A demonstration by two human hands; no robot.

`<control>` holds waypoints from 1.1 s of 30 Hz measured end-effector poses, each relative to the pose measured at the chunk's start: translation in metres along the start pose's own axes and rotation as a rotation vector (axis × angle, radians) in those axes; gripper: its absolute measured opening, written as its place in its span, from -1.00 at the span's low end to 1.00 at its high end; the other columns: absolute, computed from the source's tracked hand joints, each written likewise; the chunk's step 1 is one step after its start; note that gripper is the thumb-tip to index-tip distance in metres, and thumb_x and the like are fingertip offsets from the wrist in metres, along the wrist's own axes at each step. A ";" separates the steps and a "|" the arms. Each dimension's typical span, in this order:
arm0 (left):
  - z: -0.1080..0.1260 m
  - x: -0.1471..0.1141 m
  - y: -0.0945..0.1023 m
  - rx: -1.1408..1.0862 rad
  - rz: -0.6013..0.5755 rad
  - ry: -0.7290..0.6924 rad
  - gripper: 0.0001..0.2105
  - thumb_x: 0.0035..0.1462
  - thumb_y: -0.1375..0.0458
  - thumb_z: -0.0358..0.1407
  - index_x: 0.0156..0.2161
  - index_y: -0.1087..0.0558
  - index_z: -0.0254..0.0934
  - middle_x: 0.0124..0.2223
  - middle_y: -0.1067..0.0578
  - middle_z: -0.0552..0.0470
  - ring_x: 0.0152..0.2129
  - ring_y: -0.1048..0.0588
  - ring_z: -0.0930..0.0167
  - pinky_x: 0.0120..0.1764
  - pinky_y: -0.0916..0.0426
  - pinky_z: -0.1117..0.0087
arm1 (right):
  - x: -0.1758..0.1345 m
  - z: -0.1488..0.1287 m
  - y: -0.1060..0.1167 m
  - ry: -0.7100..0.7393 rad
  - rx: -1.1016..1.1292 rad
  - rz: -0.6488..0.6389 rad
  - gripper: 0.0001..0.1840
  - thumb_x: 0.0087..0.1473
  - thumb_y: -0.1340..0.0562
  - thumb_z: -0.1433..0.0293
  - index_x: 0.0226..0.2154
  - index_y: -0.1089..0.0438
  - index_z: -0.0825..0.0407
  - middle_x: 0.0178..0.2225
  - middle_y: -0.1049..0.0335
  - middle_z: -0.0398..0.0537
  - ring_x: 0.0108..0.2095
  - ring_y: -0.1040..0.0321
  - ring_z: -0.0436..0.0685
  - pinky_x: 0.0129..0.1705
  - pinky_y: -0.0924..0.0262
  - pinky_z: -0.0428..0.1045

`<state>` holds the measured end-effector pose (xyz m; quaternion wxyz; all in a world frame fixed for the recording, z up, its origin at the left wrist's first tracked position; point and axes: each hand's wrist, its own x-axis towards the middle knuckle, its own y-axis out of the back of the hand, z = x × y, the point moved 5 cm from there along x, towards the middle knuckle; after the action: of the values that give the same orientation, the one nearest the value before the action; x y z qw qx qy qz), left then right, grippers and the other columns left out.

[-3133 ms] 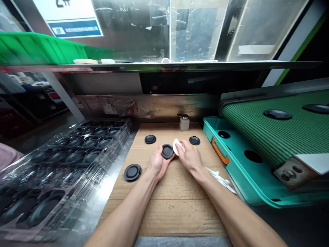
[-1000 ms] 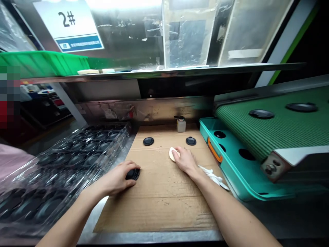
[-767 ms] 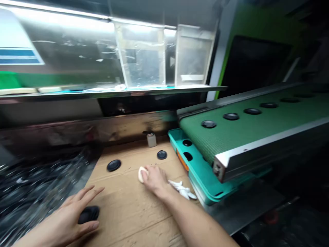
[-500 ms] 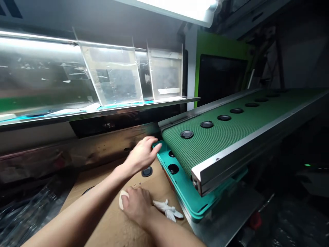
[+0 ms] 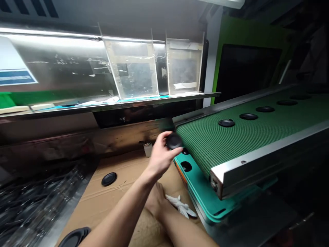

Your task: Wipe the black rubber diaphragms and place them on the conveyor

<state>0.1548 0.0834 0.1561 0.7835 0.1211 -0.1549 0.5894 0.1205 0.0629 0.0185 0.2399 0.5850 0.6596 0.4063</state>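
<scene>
My left hand (image 5: 161,156) grips a round black plastic disc (image 5: 174,141) between thumb and fingers, just off the near end of the green conveyor belt (image 5: 213,147). Lower down, my right hand (image 5: 155,200) is over the cardboard-covered table (image 5: 128,171); my left forearm crosses it and hides its fingers. Left of my arms, another black disc (image 5: 109,179) lies flat on the cardboard. Several overlapping black discs (image 5: 74,237) rest at the bottom left. More discs, including a nearer one (image 5: 226,122), sit in a line on the belt.
Below the belt end is a teal tray (image 5: 205,202) with black discs (image 5: 186,166) in it. A crumpled white glove (image 5: 182,207) lies beside my right wrist. Clear plastic packing with dark round parts (image 5: 31,206) fills the left. The belt's metal side rail (image 5: 269,147) juts out at right.
My left hand has closed on the black disc nearest the belt's end, which is now off the belt. My right hand has slipped behind my left forearm. The view has shifted left.
</scene>
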 end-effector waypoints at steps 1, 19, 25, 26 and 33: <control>-0.013 -0.023 0.033 -0.023 0.059 0.083 -0.37 -0.13 -0.37 -0.35 0.08 -0.26 -0.17 0.00 -0.45 -0.11 -0.09 -0.47 0.26 -0.05 -0.34 0.28 | 0.003 0.002 0.002 -0.038 0.014 0.034 -0.62 0.17 -0.01 0.22 -0.12 -0.44 -0.03 -0.22 -0.54 0.08 -0.23 -0.47 0.36 -0.26 -0.29 0.13; -0.115 -0.128 0.156 -0.833 0.287 0.555 -0.72 0.23 -0.05 -0.16 -0.10 -0.45 -0.32 -0.36 -0.50 -0.01 -0.52 -0.44 0.46 -0.52 -0.30 0.48 | -0.015 -0.027 0.000 -0.068 0.123 0.186 -0.49 0.27 0.06 0.06 0.20 -0.20 -0.22 -0.15 -0.52 -0.06 -0.17 -0.46 0.19 -0.12 -0.29 0.01; -0.127 -0.128 0.152 -0.965 0.312 0.589 -0.60 0.29 0.05 -0.10 0.00 -0.42 -0.35 -0.15 -0.55 -0.15 -0.19 -0.53 0.27 -0.08 -0.42 0.26 | -0.011 -0.049 -0.019 -0.195 -0.234 0.109 -0.42 0.29 0.12 0.04 0.28 -0.05 -0.20 -0.31 -0.53 0.10 -0.28 -0.49 0.30 -0.22 -0.30 0.13; -0.127 -0.128 0.153 -0.976 0.309 0.597 -0.60 0.29 0.06 -0.11 0.01 -0.42 -0.35 -0.13 -0.55 -0.16 -0.16 -0.53 0.26 -0.05 -0.41 0.24 | -0.009 -0.049 -0.020 -0.203 -0.272 0.105 -0.41 0.29 0.14 0.04 0.30 -0.02 -0.17 -0.31 -0.52 0.12 -0.29 -0.48 0.30 -0.22 -0.30 0.13; -0.130 -0.130 0.155 -0.938 0.347 0.629 -0.65 0.30 0.05 -0.20 -0.02 -0.42 -0.43 -0.10 -0.55 -0.24 -0.15 -0.54 0.25 -0.05 -0.43 0.23 | -0.007 -0.037 -0.020 -0.276 -0.346 0.057 -0.37 0.29 0.20 0.00 0.33 0.09 -0.19 -0.28 -0.51 0.14 -0.27 -0.47 0.30 -0.22 -0.29 0.13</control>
<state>-0.0147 0.0591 -0.0135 0.6538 -0.4459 -0.1770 0.5851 0.0815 0.0470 0.0218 0.4131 0.6037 0.5243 0.4359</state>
